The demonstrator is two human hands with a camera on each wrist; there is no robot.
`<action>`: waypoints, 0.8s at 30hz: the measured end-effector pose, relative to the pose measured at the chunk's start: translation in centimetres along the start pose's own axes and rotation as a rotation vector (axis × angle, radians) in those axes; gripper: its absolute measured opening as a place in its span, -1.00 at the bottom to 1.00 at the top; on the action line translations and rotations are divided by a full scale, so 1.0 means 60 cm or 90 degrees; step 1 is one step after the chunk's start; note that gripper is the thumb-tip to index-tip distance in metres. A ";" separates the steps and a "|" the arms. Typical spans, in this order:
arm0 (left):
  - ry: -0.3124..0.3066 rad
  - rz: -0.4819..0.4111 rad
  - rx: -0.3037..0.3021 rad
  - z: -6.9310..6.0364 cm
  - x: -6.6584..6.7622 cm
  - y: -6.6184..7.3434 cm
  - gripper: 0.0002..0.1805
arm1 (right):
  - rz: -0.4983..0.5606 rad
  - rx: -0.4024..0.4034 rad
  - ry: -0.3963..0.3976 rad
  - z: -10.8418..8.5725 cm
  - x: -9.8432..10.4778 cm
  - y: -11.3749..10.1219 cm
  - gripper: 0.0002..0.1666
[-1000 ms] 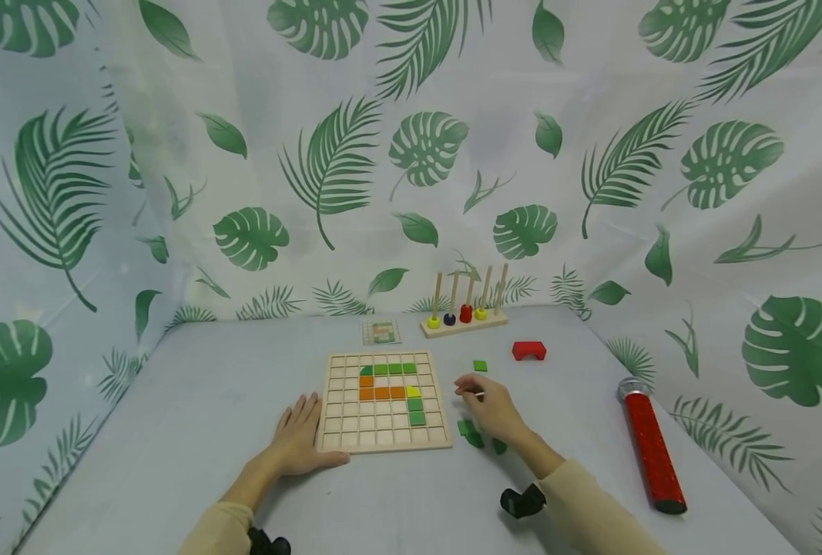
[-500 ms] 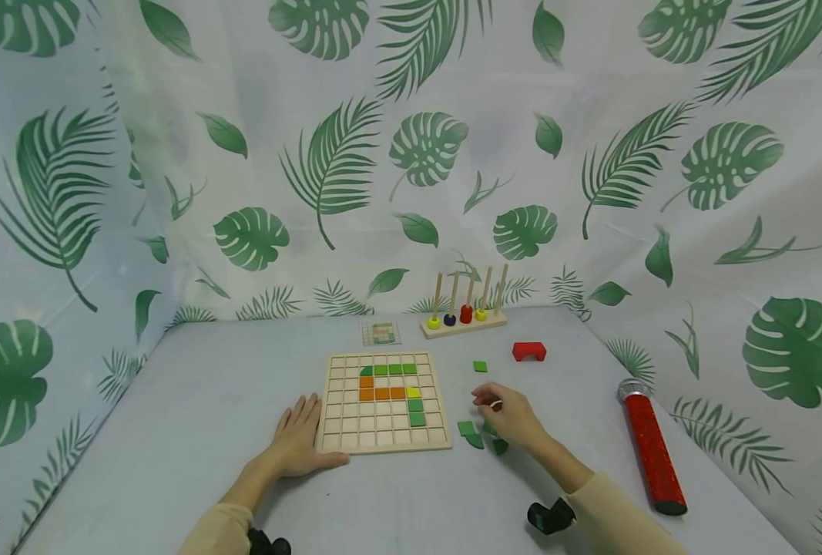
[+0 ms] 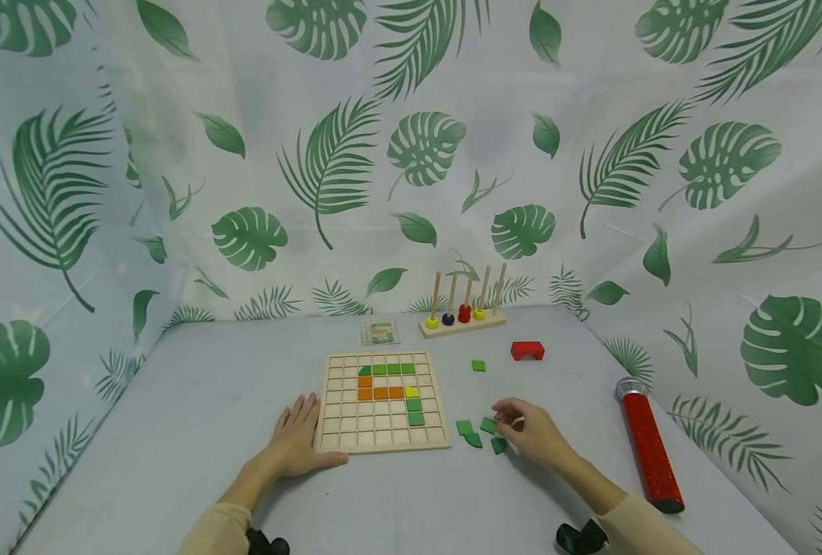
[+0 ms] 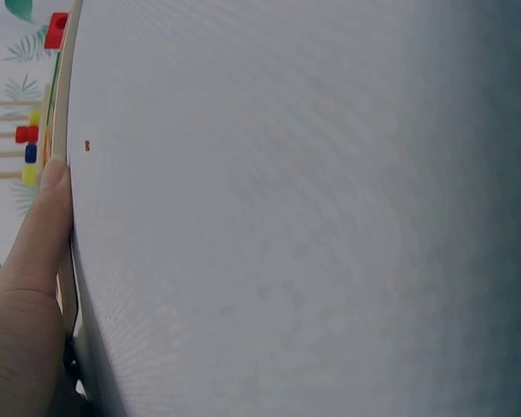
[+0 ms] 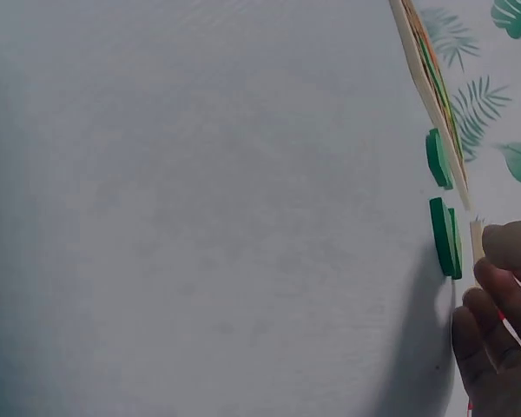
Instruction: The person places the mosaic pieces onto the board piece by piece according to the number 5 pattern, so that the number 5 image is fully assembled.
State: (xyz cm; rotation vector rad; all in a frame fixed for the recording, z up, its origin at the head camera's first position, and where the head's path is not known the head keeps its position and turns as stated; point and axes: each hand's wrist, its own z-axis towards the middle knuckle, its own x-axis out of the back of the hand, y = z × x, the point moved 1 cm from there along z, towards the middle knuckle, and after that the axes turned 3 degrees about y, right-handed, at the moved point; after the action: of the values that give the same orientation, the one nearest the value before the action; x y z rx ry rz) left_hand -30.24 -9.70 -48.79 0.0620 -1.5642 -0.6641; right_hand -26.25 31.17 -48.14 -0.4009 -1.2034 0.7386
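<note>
In the head view, a square wooden grid board [image 3: 383, 445] lies flat with green, orange and yellow tiles set in some of its cells. My left hand [image 3: 298, 441] rests against its left edge, fingers extended, thumb along the near corner; the left wrist view shows the thumb [image 4: 42, 226] on the board's side. Right of the board are several loose green tiles, among them a square tile [image 3: 464, 427] and a rounded one [image 3: 473, 440]. Just beside another green tile [image 3: 488, 425] hovers my right hand [image 3: 535, 435], fingers loosely bent, with nothing visible between thumb and forefinger.
Behind the board lie a small pattern card [image 3: 380, 332] and a peg stand [image 3: 462, 327] with coloured beads. Another green square [image 3: 478, 366] and a red arch block [image 3: 527, 351] are farther back. A red tube [image 3: 649, 447] lies at the right.
My right hand has moved right and toward me from the board's right edge, uncovering more of the loose green tiles. The left hand and the board have stayed in place.
</note>
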 end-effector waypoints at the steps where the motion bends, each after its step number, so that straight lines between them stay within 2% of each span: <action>1: 0.000 0.000 0.000 0.001 0.000 0.000 0.30 | 0.000 0.003 -0.005 -0.003 0.001 0.000 -0.70; 8: -0.002 0.002 0.005 0.004 -0.004 -0.006 0.32 | -0.005 0.023 -0.059 -0.021 0.006 -0.003 -0.63; 12: -0.002 0.004 0.007 0.004 -0.005 -0.009 0.32 | -0.010 0.006 -0.106 -0.026 0.008 -0.003 -0.50; 15: 0.001 0.001 0.005 0.004 -0.006 -0.009 0.32 | -0.009 0.000 -0.126 -0.028 0.006 -0.002 -0.48; 24: 0.001 0.006 0.003 0.004 -0.003 -0.006 0.31 | -0.003 0.019 -0.069 -0.031 -0.002 0.004 -0.61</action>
State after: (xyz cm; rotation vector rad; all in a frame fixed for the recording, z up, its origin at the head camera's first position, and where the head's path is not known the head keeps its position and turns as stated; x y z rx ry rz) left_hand -30.55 -9.83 -49.08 0.0584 -1.5638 -0.6527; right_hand -24.57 31.41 -48.98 -0.3362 -1.2930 0.7819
